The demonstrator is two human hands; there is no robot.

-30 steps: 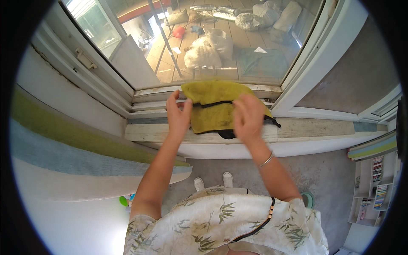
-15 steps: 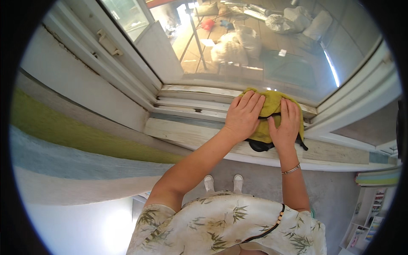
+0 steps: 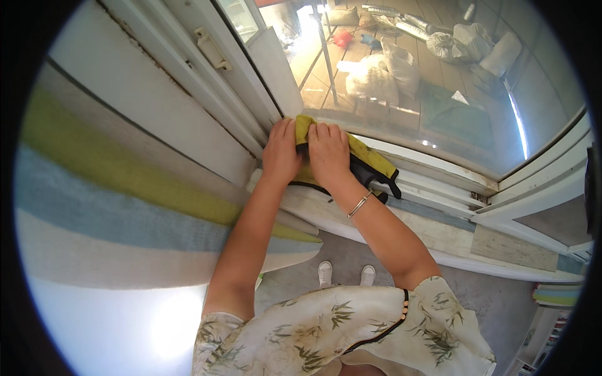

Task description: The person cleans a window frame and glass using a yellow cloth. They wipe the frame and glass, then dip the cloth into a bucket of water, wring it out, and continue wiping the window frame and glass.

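The left hand, fingers close together, clamps the left end of the yellow cloth at the window's left corner. The right hand, fingers curled together, grips it too; its black-edged end lies over white rails.

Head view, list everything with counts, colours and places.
Window: 1, white, ahead.
Cloth: 1, yellow-green with black edging, along window's lower left.
Sill: 1, whitish and blue-grey, below window.
Curtain: 1, green-blue-cream stripes, left.
Shelf: 1, white, lower right.
Floor: 1, grey, below sill.
Sacks: several, whitish, outside.
Tubes: several, silvery, outside.
Unclear item: 1, red, outside.
Shoes: 2, white, on floor.
Bracelet: 1, silvery, near centre.
Shirt: 1, cream with green leaves, bottom.
Left grip: 1, bare, at cloth.
Right grip: 1, bare, on cloth.
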